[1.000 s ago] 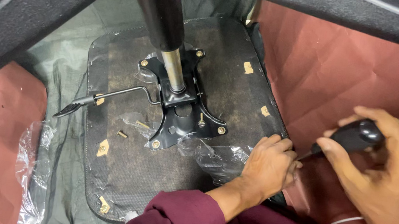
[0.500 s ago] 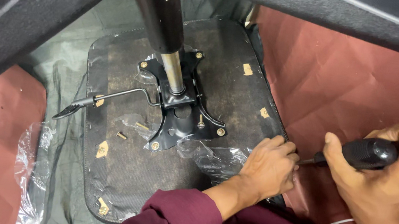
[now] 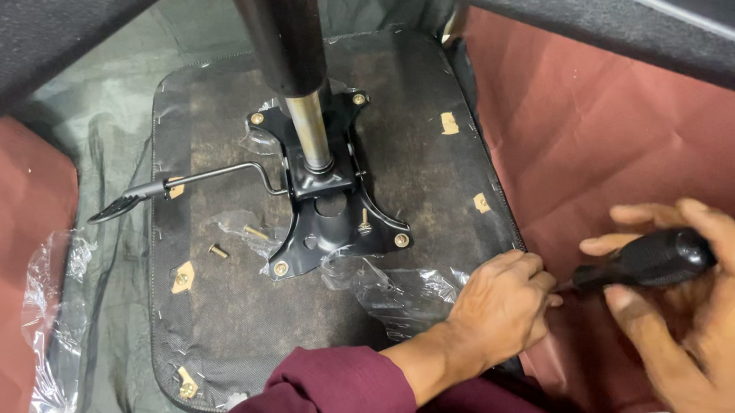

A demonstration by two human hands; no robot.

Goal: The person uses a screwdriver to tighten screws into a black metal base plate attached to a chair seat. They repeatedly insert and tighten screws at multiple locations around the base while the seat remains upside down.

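At seat underside [image 3: 209, 309] edge, left hand [image 3: 502, 307] resting, right hand [image 3: 693, 310] gripping screwdriver [image 3: 652, 261]

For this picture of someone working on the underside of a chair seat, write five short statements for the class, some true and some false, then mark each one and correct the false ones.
1. The right hand grips a black tool handle. True.
2. The left hand rests at the edge of the seat base. True.
3. The metal mounting plate lies loose on the red floor. False: it sits on the seat base, around the gas cylinder.
4. The left arm wears a blue sleeve. False: the sleeve is maroon.
5. A black lever sticks out left of the plate. True.
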